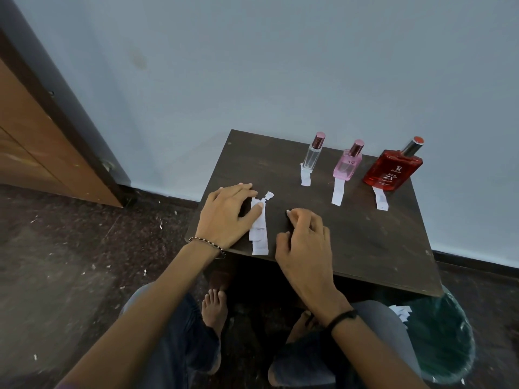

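work in hand: testing perfumes on paper strips, one strip laid out per bottle
left hand: left hand [227, 214] lies flat on the near left of the bench [365, 242], fingers fairly straight and spread, thumb pressing on the top of the spare strips [259, 237]
right hand: right hand [304, 242] rests just right of the spare strips, fingers curled with the tips on the bench; a small white spot shows at the forefinger tip, and i cannot tell whether it pinches a scrap or holds nothing
spare strips: a small overlapping pile at the near edge of the bench, between the two hands, one torn end sticking up at the far side
done, by the look of it: clear bottle [311, 155], pink bottle [347, 164] and red bottle [393, 168] stand upright and capped in a row by the wall, each with a strip before it: first strip [305, 178], second strip [337, 193], third strip [381, 200]
left, as a judgement: all three bottles already have a strip, so probably only tidying the spare strips remains
bin: green-lined bin [443, 332] at the right of the bench, paper scraps on its rim
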Available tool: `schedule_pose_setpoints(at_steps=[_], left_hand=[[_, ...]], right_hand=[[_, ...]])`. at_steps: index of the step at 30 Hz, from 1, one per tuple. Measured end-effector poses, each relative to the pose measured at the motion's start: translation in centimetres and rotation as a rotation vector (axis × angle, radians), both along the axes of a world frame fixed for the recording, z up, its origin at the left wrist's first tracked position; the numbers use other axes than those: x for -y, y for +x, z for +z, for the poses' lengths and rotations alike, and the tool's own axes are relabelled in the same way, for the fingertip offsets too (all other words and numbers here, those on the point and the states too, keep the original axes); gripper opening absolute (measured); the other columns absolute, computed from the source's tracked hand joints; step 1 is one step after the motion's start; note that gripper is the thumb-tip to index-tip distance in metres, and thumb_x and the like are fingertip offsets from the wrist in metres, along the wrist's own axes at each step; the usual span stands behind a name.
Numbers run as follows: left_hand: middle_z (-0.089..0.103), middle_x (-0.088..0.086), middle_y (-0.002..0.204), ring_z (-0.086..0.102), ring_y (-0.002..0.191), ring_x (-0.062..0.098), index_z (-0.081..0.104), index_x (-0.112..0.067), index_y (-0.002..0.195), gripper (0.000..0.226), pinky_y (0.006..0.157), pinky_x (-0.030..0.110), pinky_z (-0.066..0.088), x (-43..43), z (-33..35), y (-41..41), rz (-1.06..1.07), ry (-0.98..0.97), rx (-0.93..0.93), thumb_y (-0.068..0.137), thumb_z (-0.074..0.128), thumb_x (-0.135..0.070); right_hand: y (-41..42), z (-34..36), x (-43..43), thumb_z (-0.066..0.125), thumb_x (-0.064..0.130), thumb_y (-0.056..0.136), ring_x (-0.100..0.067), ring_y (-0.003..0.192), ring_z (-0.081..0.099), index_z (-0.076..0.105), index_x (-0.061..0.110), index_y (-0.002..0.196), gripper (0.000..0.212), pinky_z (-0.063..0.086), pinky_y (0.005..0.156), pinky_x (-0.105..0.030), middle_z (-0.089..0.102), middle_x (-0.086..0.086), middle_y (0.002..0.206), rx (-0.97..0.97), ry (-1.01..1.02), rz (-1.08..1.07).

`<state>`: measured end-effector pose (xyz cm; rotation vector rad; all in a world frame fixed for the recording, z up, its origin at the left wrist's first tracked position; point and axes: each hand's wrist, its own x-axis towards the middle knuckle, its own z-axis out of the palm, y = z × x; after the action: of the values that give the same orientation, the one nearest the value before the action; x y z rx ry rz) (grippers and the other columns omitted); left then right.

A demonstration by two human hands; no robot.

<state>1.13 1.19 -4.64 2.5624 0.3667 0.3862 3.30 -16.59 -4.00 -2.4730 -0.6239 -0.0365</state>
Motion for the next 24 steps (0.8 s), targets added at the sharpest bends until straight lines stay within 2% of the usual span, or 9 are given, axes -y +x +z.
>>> schedule_pose_setpoints(at_steps=[3, 5, 8, 10, 12, 14, 17, 19, 24], left_hand=[[0.063, -0.004, 0.137, 0.053, 0.13, 0.016, 0.069, -0.02, 0.125, 0.038, 0.109, 0.037, 0.035, 0.6, 0.2, 0.5, 0.048, -0.015, 0.022, 0.093, 0.066, -0.041], [0.065, -0.003, 0.133, 0.055, 0.125, 0.018, 0.069, -0.019, 0.123, 0.04, 0.104, 0.037, 0.038, 0.8, 0.3, 0.8, 0.065, -0.025, 0.027, 0.09, 0.069, -0.042], [0.066, -0.003, 0.13, 0.056, 0.122, 0.019, 0.069, -0.019, 0.123, 0.041, 0.101, 0.038, 0.04, 0.8, 0.3, 1.1, 0.077, -0.02, 0.02, 0.088, 0.07, -0.041], [0.066, -0.002, 0.13, 0.057, 0.121, 0.02, 0.069, -0.019, 0.122, 0.039, 0.101, 0.039, 0.04, 0.8, 0.2, 1.2, 0.081, -0.027, 0.021, 0.088, 0.07, -0.04], [0.066, -0.002, 0.131, 0.057, 0.121, 0.02, 0.07, -0.018, 0.121, 0.037, 0.101, 0.04, 0.04, 0.8, 0.1, 1.2, 0.083, -0.032, 0.023, 0.09, 0.069, -0.038], [0.065, -0.003, 0.131, 0.056, 0.121, 0.02, 0.07, -0.019, 0.12, 0.035, 0.101, 0.039, 0.039, 0.9, 0.1, 1.2, 0.087, -0.03, 0.021, 0.09, 0.068, -0.037], [0.065, -0.003, 0.131, 0.056, 0.121, 0.019, 0.071, -0.019, 0.119, 0.032, 0.101, 0.039, 0.038, 0.9, 0.0, 1.3, 0.091, -0.025, 0.018, 0.091, 0.067, -0.034], [0.065, -0.003, 0.13, 0.056, 0.121, 0.019, 0.07, -0.019, 0.119, 0.03, 0.102, 0.039, 0.037, 0.9, 0.0, 1.4, 0.09, -0.032, 0.02, 0.092, 0.065, -0.032], [0.066, -0.004, 0.127, 0.056, 0.121, 0.018, 0.07, -0.021, 0.118, 0.027, 0.102, 0.038, 0.035, 1.3, -0.2, 1.6, 0.082, -0.033, 0.028, 0.093, 0.064, -0.029]], right_hand=[[0.4, 0.6, -0.2, 0.062, 0.01, 0.091, -0.006, 0.114, 0.057, 0.049, 0.021, 0.124, 0.037, 0.048, 0.098, -0.024, 0.065, 0.005, 0.122, -0.218, 0.349, -0.117], [1.0, 0.9, 0.1, 0.063, 0.008, 0.091, -0.002, 0.107, 0.06, 0.047, 0.027, 0.121, 0.04, 0.049, 0.088, -0.014, 0.067, 0.011, 0.116, -0.242, 0.454, -0.184], [1.2, 0.9, 0.3, 0.061, 0.006, 0.09, -0.002, 0.114, 0.052, 0.047, 0.022, 0.125, 0.041, 0.04, 0.079, -0.006, 0.065, 0.01, 0.119, -0.194, 0.352, -0.172], [1.0, 0.4, 0.2, 0.059, 0.007, 0.091, -0.006, 0.119, 0.045, 0.046, 0.016, 0.129, 0.04, 0.039, 0.082, -0.013, 0.065, 0.006, 0.123, -0.163, 0.229, -0.136], [0.8, 0.4, -0.1, 0.056, 0.006, 0.092, -0.014, 0.123, 0.045, 0.047, 0.013, 0.13, 0.04, 0.047, 0.086, -0.028, 0.065, 0.002, 0.126, -0.079, 0.114, -0.105], [0.9, 0.4, -0.6, 0.054, 0.002, 0.089, -0.019, 0.122, 0.046, 0.048, 0.01, 0.129, 0.041, 0.048, 0.084, -0.032, 0.067, 0.001, 0.124, -0.016, 0.042, -0.085], [2.3, 0.9, -0.5, 0.048, -0.005, 0.087, -0.021, 0.113, 0.05, 0.048, 0.011, 0.127, 0.043, 0.039, 0.083, -0.026, 0.07, 0.011, 0.107, -0.268, 0.248, -0.148], [3.3, 1.2, 0.2, 0.049, -0.004, 0.089, -0.022, 0.105, 0.056, 0.047, 0.015, 0.125, 0.04, 0.045, 0.083, -0.031, 0.069, 0.013, 0.101, -0.371, 0.357, -0.169], [3.3, 0.9, 0.6, 0.057, 0.0, 0.091, -0.019, 0.106, 0.06, 0.052, 0.009, 0.125, 0.035, 0.046, 0.083, -0.025, 0.064, -0.001, 0.115, -0.191, 0.213, -0.084]])
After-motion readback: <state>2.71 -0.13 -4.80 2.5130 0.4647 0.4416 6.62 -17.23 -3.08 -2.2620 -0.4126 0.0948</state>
